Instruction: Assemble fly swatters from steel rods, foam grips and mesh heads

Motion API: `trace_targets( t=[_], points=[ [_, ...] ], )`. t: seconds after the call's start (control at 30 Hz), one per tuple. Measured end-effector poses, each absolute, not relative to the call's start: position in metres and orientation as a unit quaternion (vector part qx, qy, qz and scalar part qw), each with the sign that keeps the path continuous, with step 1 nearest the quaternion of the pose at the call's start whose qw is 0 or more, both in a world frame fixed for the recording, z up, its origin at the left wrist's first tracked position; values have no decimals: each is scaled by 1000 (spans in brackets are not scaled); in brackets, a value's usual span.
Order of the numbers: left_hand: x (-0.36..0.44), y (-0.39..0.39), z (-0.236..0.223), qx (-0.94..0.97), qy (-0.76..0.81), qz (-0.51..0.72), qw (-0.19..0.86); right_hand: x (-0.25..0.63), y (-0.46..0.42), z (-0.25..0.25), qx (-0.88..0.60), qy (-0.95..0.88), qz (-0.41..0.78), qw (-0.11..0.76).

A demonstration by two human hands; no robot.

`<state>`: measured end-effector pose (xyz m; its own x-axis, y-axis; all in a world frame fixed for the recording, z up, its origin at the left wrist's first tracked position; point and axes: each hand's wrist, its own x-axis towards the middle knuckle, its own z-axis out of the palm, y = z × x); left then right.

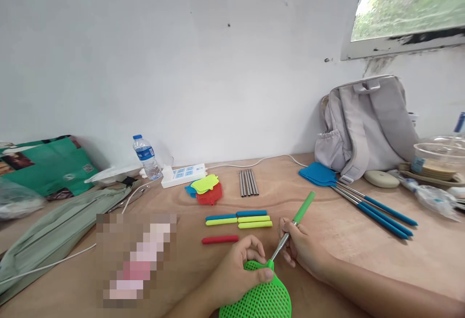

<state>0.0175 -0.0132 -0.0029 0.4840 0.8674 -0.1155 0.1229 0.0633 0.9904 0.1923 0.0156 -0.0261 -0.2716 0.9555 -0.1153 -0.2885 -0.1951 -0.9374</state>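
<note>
Head camera: A person's left hand (241, 272) pinches the neck of a bright green, perforated plastic swatter head (267, 298), low in front of the wearer, while the right hand (305, 246) closes its grip around a slim silver metal rod (280, 248) topped by a green tubular handle (304, 206). The rod's lower end meets the neck of the swatter head; how deeply it is seated cannot be told. The step in hand appears to be fitting work at that joint, and the next move seems to call for a steady left-hand pinch with the rod kept in line with the neck.

Beyond the swatter head, on a brown wood-look tabletop (337, 228), lie loose blue, yellow and red tubular handles (220, 239), with a row of bare metal rods (249, 183) behind them. Farther back and to its left sit a small pile of yellow, red and blue plastic pieces (209, 195), a white power strip (184, 175) and a clear, blue-capped water bottle (146, 157). To its right and beyond rest blue long-handled swatters (317, 175) and a pale grey fabric backpack (366, 124). A plain white wall (181, 66) rises behind, with a window (407, 5) high to its right, greenery outside.
</note>
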Motion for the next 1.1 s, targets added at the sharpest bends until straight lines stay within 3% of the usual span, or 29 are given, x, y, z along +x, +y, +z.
trace_targets(
  t=[0.37,0.83,0.93,1.1],
  points=[
    [30,-25,-22,596,353,361,624,177,2,-19,-382,-432,714,398],
    [35,-26,-12,617,336,372,607,174,1,-16,-428,-494,652,383],
    [32,-21,-10,622,333,362,609,181,11,-12,-426,-478,642,423],
    [23,-17,-9,615,333,279,658,209,40,-5,-426,-385,592,566]
  ],
)
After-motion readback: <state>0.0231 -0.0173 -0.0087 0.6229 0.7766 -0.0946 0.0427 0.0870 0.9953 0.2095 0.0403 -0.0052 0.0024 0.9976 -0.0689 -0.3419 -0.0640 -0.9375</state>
